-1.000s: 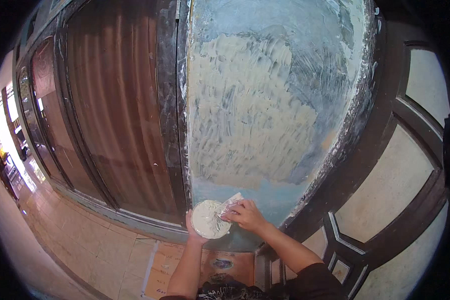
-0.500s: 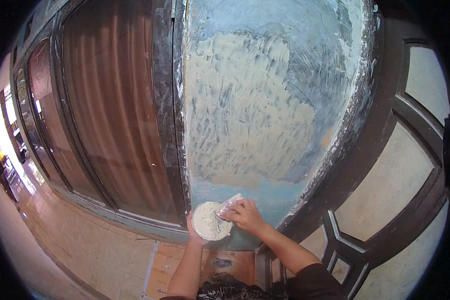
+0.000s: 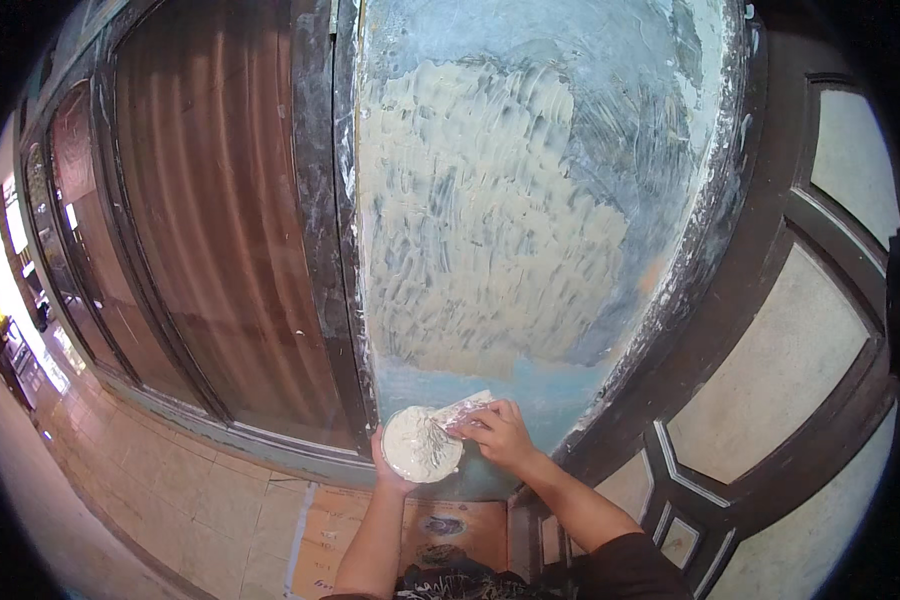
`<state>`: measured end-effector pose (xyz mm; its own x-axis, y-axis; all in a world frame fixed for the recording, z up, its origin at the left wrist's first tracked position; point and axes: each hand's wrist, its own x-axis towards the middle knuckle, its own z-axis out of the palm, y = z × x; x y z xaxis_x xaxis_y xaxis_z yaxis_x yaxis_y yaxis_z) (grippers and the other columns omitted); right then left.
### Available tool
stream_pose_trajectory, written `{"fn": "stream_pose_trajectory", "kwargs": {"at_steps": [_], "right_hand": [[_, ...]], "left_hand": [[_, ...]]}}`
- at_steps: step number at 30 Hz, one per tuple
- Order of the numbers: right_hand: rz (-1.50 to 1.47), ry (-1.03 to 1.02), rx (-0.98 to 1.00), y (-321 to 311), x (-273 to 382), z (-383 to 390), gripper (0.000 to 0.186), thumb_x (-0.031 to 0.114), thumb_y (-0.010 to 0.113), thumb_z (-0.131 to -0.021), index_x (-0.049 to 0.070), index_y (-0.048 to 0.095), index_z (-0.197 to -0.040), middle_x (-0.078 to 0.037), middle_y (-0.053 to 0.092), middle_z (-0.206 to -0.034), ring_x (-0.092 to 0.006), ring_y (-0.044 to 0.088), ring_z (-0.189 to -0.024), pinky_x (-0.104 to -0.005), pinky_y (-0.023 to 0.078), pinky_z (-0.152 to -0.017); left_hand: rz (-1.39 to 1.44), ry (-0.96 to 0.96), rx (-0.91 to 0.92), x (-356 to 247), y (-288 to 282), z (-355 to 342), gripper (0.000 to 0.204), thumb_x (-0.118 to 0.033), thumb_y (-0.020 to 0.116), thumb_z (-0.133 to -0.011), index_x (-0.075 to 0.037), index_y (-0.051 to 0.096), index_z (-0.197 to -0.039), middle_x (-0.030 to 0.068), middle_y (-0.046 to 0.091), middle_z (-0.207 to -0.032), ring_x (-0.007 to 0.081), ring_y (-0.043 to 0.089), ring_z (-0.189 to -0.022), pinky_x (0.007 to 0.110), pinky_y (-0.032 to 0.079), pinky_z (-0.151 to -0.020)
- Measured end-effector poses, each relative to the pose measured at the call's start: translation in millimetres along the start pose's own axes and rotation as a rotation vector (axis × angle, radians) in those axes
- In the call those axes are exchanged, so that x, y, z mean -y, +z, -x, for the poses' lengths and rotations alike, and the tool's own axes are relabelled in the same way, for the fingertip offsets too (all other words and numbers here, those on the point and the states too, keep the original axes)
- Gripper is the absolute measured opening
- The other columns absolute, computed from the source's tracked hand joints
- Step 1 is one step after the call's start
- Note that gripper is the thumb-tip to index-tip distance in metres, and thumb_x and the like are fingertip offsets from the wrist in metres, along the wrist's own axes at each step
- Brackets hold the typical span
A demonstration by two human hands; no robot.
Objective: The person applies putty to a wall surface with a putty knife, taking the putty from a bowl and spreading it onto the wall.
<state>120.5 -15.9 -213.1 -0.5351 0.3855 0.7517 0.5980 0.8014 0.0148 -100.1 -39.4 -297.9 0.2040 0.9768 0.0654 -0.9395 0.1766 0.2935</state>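
Observation:
A round tub of white paste (image 3: 420, 447) rests in my left hand (image 3: 382, 462), whose fingers wrap round its left side and underside. My right hand (image 3: 500, 435) is closed on a paste-smeared scraper (image 3: 467, 408); its lower edge dips into the paste at the tub's right side. Ridges mark the paste where the scraper meets it. Beyond both hands stands a blue-grey wall panel (image 3: 440, 385), with a broad, streaky coat of cream paste (image 3: 490, 220) over its middle.
A dark-framed window with a brown curtain (image 3: 210, 220) stands to the left. On the right is a dark wooden door with pale panels (image 3: 770, 370). Flattened cardboard (image 3: 320, 540) lies on the tiled floor (image 3: 190, 490) below my arms.
The scraper and my right hand have shifted slightly to the right and down, with the scraper still in the paste. The tub stays nearly in place while the view turns a little.

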Motion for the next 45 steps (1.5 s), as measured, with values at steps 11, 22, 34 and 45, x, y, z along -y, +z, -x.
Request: {"fn": "stream_pose_trajectory", "kwargs": {"at_steps": [11, 22, 34, 45], "right_hand": [[0.007, 0.196, -0.029, -18, -39, 20, 0.027, 0.007, 0.07, -0.078, 0.023, 0.077, -0.1, 0.006, 0.067, -0.101, -0.0231, 0.056, -0.094, -0.0405, 0.037, -0.079], [0.171, 0.465, -0.063, -34, -125, 32, 0.015, 0.007, 0.07, -0.084, 0.01, 0.07, -0.099, -0.002, 0.067, -0.103, -0.0297, 0.056, -0.094, -0.0447, 0.037, -0.082], [0.04, 0.455, -0.132, -33, -152, 34, 0.018, 0.002, 0.066, -0.083, 0.01, 0.069, -0.1, -0.003, 0.066, -0.102, -0.0324, 0.055, -0.095, -0.0451, 0.038, -0.081], [0.032, 0.468, -0.102, -32, -161, 27, 0.017, 0.005, 0.065, -0.085, 0.01, 0.067, -0.101, -0.005, 0.066, -0.103, -0.0329, 0.056, -0.1, -0.0478, 0.04, -0.086]], "left_hand": [[-0.004, -0.017, -0.008, 9, -10, -13, 0.083, -0.069, 0.043, -0.092, -0.007, 0.05, -0.147, 0.019, 0.055, -0.145, 0.0415, 0.054, -0.13, 0.059, 0.042, -0.11], [0.057, 0.004, -0.034, 11, -7, -15, 0.084, -0.071, 0.041, -0.091, -0.01, 0.05, -0.147, 0.0189, 0.052, -0.148, 0.0435, 0.052, -0.131, 0.063, 0.041, -0.109], [0.06, 0.08, -0.128, 39, -1, 4, 0.082, -0.069, 0.041, -0.091, -0.009, 0.05, -0.146, 0.0183, 0.053, -0.146, 0.0422, 0.053, -0.13, 0.06, 0.042, -0.109], [0.031, 0.145, -0.159, 57, 8, 26, 0.084, -0.07, 0.039, -0.091, -0.009, 0.047, -0.149, 0.0168, 0.051, -0.149, 0.04, 0.05, -0.135, 0.059, 0.041, -0.11]]}}
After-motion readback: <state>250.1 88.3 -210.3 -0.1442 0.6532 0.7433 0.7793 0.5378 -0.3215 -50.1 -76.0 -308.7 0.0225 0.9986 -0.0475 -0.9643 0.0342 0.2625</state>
